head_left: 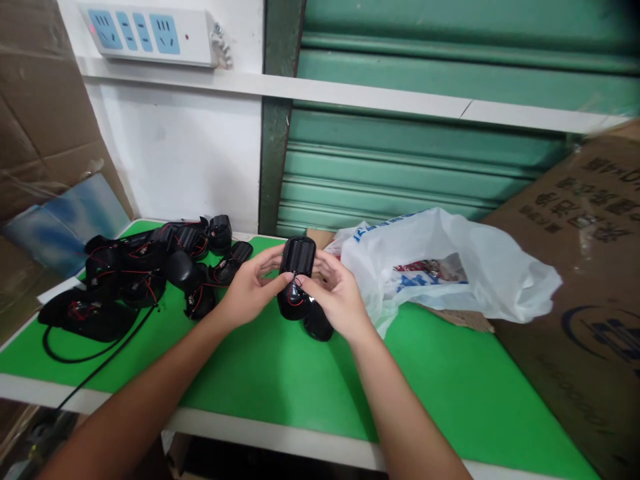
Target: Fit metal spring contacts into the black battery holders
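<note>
Between my two hands, over the middle of the green tabletop, is a black plastic casing [299, 257] with a ribbed upper part and thin red and black wires at its centre. My left hand [255, 283] grips its left side, thumb on the wired area. On the right side my right hand [337, 290] holds it too, its thumb close to the other one. Another black part [319, 323] shows just below and behind the held casing; whether it touches it I cannot tell. Some fingertips are hidden behind the casing.
Several similar black casings with red wires [145, 260] are heaped at the left on the green table [280, 387]. A black cable [100, 373] hangs over the front edge. At right lie an opened white plastic bag [515, 287] and a large cardboard box [575, 320]. A power strip [150, 33] sits above.
</note>
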Demonstrator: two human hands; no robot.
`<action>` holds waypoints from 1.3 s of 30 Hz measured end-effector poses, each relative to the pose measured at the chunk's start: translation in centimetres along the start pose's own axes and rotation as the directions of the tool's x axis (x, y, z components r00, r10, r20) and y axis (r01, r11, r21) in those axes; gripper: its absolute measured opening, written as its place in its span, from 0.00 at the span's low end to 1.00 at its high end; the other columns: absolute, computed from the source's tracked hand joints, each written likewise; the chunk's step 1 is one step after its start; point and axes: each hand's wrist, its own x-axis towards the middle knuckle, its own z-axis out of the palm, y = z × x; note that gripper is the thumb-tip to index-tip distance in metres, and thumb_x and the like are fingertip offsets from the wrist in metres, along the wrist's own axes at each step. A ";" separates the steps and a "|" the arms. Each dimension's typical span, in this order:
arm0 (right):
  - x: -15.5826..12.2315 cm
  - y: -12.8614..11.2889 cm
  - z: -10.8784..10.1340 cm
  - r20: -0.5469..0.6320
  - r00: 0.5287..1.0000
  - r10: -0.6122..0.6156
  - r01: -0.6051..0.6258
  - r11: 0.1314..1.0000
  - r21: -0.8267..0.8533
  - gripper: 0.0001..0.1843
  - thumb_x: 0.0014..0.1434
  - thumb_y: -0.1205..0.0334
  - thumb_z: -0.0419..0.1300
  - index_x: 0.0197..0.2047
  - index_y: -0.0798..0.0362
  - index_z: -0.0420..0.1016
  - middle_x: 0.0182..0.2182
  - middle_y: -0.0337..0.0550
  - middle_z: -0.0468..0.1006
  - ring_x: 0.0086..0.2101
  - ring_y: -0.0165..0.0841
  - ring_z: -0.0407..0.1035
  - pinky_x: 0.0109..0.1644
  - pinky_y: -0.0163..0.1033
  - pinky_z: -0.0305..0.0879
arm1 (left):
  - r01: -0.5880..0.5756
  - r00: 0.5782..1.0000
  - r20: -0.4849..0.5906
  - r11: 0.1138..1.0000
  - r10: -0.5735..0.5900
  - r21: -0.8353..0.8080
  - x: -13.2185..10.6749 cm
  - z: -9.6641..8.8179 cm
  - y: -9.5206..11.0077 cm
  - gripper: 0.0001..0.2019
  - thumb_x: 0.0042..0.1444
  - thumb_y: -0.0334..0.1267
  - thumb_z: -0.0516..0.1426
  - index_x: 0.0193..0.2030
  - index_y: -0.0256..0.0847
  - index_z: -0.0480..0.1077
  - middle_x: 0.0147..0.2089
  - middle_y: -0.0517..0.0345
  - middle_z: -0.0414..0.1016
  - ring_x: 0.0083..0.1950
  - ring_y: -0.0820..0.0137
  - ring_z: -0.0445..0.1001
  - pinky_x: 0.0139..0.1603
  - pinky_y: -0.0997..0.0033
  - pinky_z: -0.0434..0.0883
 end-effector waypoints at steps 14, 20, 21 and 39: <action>-0.1 0.7 0.2 -0.092 0.996 0.017 -0.022 0.998 -0.053 0.25 0.53 0.54 0.72 0.54 0.47 0.75 0.45 0.45 0.83 0.44 0.38 0.77 0.46 0.44 0.76 | -0.026 0.999 -0.028 1.000 0.026 0.013 0.0 0.5 -0.6 0.32 0.61 0.48 0.65 0.68 0.35 0.67 0.64 0.39 0.76 0.64 0.55 0.76 0.67 0.55 0.72; 0.0 1.0 0.2 -0.108 0.994 0.028 -0.033 0.998 -0.044 0.24 0.52 0.55 0.73 0.52 0.47 0.76 0.43 0.44 0.84 0.41 0.38 0.78 0.43 0.43 0.76 | -0.021 0.999 -0.046 1.000 0.021 0.020 -0.2 0.9 -0.6 0.31 0.62 0.48 0.63 0.68 0.36 0.67 0.65 0.39 0.76 0.66 0.55 0.75 0.66 0.55 0.72; 0.0 1.0 0.3 -0.115 0.993 0.031 -0.036 0.998 -0.046 0.25 0.51 0.55 0.73 0.52 0.47 0.76 0.43 0.44 0.84 0.41 0.38 0.78 0.43 0.43 0.76 | -0.020 0.998 -0.051 1.000 0.021 0.023 -0.2 0.9 -0.7 0.31 0.62 0.48 0.63 0.68 0.36 0.67 0.65 0.39 0.76 0.66 0.54 0.74 0.66 0.55 0.72; 0.1 1.6 0.7 -0.137 0.990 0.034 -0.049 0.993 -0.107 0.24 0.54 0.56 0.70 0.53 0.48 0.75 0.46 0.47 0.83 0.44 0.39 0.76 0.47 0.44 0.74 | -0.038 0.994 -0.095 0.993 0.049 0.113 -0.3 1.2 -0.9 0.29 0.65 0.47 0.60 0.68 0.36 0.67 0.65 0.39 0.76 0.65 0.57 0.75 0.70 0.54 0.69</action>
